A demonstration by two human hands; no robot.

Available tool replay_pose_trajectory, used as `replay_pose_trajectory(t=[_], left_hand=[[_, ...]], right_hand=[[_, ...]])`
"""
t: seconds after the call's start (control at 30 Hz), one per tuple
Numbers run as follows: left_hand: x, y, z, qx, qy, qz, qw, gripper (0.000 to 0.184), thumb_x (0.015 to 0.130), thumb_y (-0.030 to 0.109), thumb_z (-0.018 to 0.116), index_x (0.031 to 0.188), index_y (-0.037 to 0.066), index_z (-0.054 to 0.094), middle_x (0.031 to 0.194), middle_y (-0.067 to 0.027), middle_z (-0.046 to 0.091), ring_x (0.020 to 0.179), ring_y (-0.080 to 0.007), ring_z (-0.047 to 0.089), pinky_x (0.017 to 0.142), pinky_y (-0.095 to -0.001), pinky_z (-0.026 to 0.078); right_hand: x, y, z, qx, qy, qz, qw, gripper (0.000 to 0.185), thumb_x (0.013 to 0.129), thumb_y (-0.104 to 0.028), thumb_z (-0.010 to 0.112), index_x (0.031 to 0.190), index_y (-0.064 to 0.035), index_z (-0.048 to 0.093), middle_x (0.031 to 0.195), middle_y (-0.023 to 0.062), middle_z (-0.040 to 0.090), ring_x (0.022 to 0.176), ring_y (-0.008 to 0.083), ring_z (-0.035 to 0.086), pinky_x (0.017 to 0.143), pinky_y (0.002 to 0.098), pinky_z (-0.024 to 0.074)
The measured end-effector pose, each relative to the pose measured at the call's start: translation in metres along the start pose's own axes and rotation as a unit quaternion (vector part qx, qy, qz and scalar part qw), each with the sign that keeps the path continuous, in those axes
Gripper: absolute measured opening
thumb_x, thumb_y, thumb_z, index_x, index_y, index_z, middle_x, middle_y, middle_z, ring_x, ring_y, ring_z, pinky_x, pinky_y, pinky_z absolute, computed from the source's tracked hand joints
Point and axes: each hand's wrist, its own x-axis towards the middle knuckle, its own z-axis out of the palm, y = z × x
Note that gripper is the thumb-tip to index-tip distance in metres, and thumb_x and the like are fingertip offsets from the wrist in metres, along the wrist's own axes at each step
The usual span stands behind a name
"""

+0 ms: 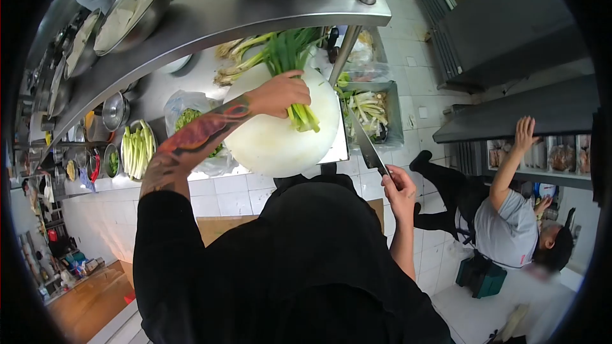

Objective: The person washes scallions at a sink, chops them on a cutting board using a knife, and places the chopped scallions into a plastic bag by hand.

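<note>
The left hand (280, 95) wraps its fingers, apparently pressed together, around green stalks (303, 118) atop the round board (274, 153); right of the board, the right hand (400, 192) curls its fingers around a knife (368, 148). Snug bundling and tucked fingertips favor safe handling.

Round board (280, 146) before me, greens (290, 51) lying on it, crate (376, 111) to its right, bagged herbs (188, 118) left, shelf (242, 13) beyond, bowls on top.

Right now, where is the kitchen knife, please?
In the head view, the kitchen knife is in the right hand, right of the round white cutting board.
</note>
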Motion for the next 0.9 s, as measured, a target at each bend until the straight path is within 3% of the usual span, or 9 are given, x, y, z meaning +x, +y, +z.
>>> replay_pose_trajectory(t=[0.2,0.3,0.37,0.53,0.6,0.73,0.8,0.83,0.9], left_hand=[[-0.061,0.128,-0.115,-0.035,0.255,-0.207,0.944,0.027,0.073,0.016,0.079,0.097,0.008,0.070,0.097,-0.0082,0.073,0.099,-0.0301,0.072,0.102,-0.0486,0.052],[-0.113,0.201,-0.148,-0.037,0.333,-0.321,0.886,0.012,0.082,0.012,0.076,0.090,0.005,0.071,0.088,-0.0109,0.074,0.085,-0.0265,0.074,0.081,-0.0372,0.059],[-0.124,0.239,-0.171,-0.005,0.319,-0.408,0.856,0.023,0.074,0.009,0.084,0.091,0.004,0.071,0.085,-0.0099,0.074,0.076,-0.0218,0.072,0.072,-0.0363,0.059],[-0.121,0.242,-0.150,-0.050,0.211,-0.574,0.790,0.025,0.076,0.011,0.080,0.098,0.002,0.071,0.089,-0.0136,0.074,0.078,-0.0287,0.072,0.073,-0.0377,0.056],[-0.105,0.214,-0.128,-0.113,0.192,-0.555,0.802,0.033,0.079,0.014,0.078,0.110,0.003,0.072,0.092,-0.0193,0.074,0.084,-0.0394,0.072,0.078,-0.0419,0.056],[-0.087,0.111,-0.044,-0.103,0.086,-0.536,0.834,0.039,0.078,0.035,0.076,0.102,0.005,0.072,0.090,-0.0237,0.072,0.085,-0.0447,0.070,0.080,-0.0523,0.055],[-0.078,0.058,0.026,-0.057,0.089,-0.553,0.827,0.059,0.079,0.037,0.080,0.125,0.004,0.063,0.123,-0.0227,0.065,0.112,-0.0411,0.063,0.092,-0.0499,0.052],[-0.072,0.047,0.048,0.000,0.125,-0.551,0.825,0.073,0.079,0.039,0.081,0.139,0.005,0.057,0.139,-0.0225,0.059,0.124,-0.0409,0.058,0.099,-0.0492,0.050],[-0.069,0.041,0.063,0.050,0.160,-0.540,0.825,0.083,0.079,0.042,0.082,0.146,0.004,0.050,0.144,-0.0210,0.053,0.129,-0.0403,0.053,0.101,-0.0512,0.047]], right_hand=[[0.041,-0.021,0.036,-0.075,-0.144,-0.050,0.985,0.036,0.096,-0.010,0.076,0.130,-0.0015,0.066,0.093,0.0026,0.069,0.083,0.0066,0.060,0.073,0.0241,0.0496],[0.052,-0.039,0.051,-0.149,-0.184,-0.083,0.968,0.039,0.095,-0.011,0.074,0.131,-0.0013,0.064,0.101,0.0136,0.074,0.090,0.0230,0.071,0.081,0.0329,0.0542],[0.057,-0.052,0.057,-0.221,-0.231,-0.117,0.940,0.041,0.094,-0.013,0.070,0.133,-0.0020,0.062,0.111,0.0236,0.073,0.099,0.0415,0.072,0.086,0.0415,0.0555],[0.057,-0.063,0.070,-0.242,-0.270,-0.136,0.922,0.039,0.095,-0.012,0.068,0.133,-0.0032,0.062,0.107,0.0239,0.074,0.099,0.0410,0.073,0.087,0.0420,0.0556],[0.058,-0.056,0.071,-0.227,-0.263,-0.133,0.928,0.040,0.095,-0.012,0.068,0.133,-0.0037,0.062,0.105,0.0240,0.074,0.098,0.0411,0.073,0.086,0.0424,0.0557],[0.060,-0.041,0.074,-0.231,-0.160,-0.172,0.944,0.040,0.096,-0.011,0.066,0.134,-0.0031,0.062,0.101,0.0245,0.074,0.092,0.0389,0.074,0.082,0.0413,0.0562],[0.061,-0.040,0.074,-0.202,-0.128,-0.165,0.957,0.038,0.097,-0.011,0.066,0.134,-0.0018,0.062,0.099,0.0226,0.074,0.088,0.0336,0.074,0.081,0.0394,0.0559],[0.060,-0.041,0.072,-0.191,-0.139,-0.116,0.965,0.038,0.098,-0.005,0.066,0.136,0.0003,0.061,0.107,0.0110,0.073,0.094,0.0139,0.066,0.087,0.0299,0.0533],[0.052,-0.047,0.068,-0.181,-0.126,-0.123,0.968,0.040,0.097,-0.004,0.066,0.137,0.0003,0.061,0.107,0.0095,0.072,0.094,0.0126,0.066,0.086,0.0286,0.0528]])
